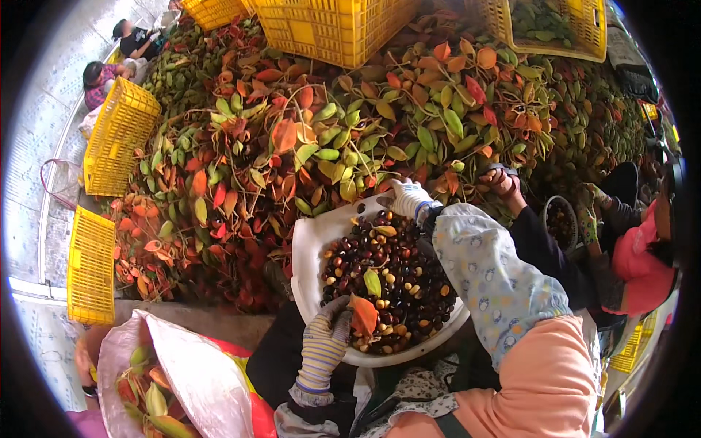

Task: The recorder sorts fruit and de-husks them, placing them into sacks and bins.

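My left hand (323, 342), in a striped knit glove, pinches an orange seed pod (363, 316) over the near left of a white plastic basin (306, 252). Dark glossy seeds (356, 263) and some pale ones fill the basin, with a green-yellow pod (372, 282) on top. My right hand (411, 198), also gloved, is at the basin's far rim, beside the heap of green, orange and red pods (328, 148). Its fingertips are partly hidden, so whether they grip anything cannot be told. A patterned sleeve cover is on my right forearm.
Yellow plastic crates (312, 33) stand on and around the heap, with others (120, 137) at left. An open woven sack (202, 372) with pods is at lower left. Close on my right, a person in pink (641, 263) sits by a seed container (559, 223). Two people sit far left.
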`<state>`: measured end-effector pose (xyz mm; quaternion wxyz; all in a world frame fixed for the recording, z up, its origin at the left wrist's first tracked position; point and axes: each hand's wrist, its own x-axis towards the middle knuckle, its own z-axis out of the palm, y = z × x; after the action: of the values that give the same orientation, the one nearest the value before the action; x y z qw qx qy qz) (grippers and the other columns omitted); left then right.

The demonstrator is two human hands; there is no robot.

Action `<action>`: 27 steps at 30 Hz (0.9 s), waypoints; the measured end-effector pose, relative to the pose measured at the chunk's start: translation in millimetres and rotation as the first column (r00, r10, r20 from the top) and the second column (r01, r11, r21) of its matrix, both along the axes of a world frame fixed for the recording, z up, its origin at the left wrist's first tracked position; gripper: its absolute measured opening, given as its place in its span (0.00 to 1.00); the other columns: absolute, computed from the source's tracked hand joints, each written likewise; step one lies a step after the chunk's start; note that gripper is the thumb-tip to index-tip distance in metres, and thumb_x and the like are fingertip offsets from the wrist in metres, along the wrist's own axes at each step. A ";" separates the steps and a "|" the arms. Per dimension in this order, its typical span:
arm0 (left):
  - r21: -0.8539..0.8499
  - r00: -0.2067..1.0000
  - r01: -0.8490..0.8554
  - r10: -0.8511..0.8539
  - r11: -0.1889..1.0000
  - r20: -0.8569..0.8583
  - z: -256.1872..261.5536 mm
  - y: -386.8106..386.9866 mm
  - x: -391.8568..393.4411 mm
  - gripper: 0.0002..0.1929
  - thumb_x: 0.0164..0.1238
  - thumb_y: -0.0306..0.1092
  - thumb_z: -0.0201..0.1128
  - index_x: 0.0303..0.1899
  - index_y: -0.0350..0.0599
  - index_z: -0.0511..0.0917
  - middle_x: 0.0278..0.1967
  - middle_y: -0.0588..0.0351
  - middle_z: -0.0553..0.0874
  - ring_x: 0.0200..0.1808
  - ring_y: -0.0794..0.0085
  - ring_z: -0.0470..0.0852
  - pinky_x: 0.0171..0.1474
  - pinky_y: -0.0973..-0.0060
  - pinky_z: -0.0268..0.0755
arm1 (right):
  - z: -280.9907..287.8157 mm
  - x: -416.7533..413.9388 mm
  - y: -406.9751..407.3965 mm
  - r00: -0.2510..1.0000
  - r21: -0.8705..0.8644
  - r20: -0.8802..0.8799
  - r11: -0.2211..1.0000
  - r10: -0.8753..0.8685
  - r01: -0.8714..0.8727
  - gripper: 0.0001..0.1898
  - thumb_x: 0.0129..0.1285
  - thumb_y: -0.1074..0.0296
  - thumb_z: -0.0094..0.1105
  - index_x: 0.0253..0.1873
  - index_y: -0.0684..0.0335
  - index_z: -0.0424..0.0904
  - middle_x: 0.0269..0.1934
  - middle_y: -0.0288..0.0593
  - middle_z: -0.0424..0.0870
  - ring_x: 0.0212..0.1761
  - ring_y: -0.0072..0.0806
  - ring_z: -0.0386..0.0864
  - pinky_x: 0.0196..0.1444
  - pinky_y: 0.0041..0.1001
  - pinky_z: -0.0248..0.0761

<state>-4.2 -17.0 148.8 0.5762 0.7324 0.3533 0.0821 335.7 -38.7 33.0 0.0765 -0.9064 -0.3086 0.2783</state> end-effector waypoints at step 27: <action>0.232 0.980 0.171 -0.142 0.958 -0.136 6.2 2.3 11.0 0.13 0.66 0.31 0.59 0.51 0.43 0.79 0.42 0.44 0.85 0.44 0.58 0.85 0.48 0.69 0.76 | 10.3 -43.6 -28.6 0.940 0.022 0.042 0.940 0.340 -0.341 0.30 0.60 0.53 0.56 0.66 0.55 0.67 0.59 0.57 0.73 0.58 0.49 0.74 0.57 0.39 0.72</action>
<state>6.8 -14.7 155.1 0.4652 0.8265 0.3149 0.0351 292.1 -67.3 43.3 0.0348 -0.8433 -0.4659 0.2656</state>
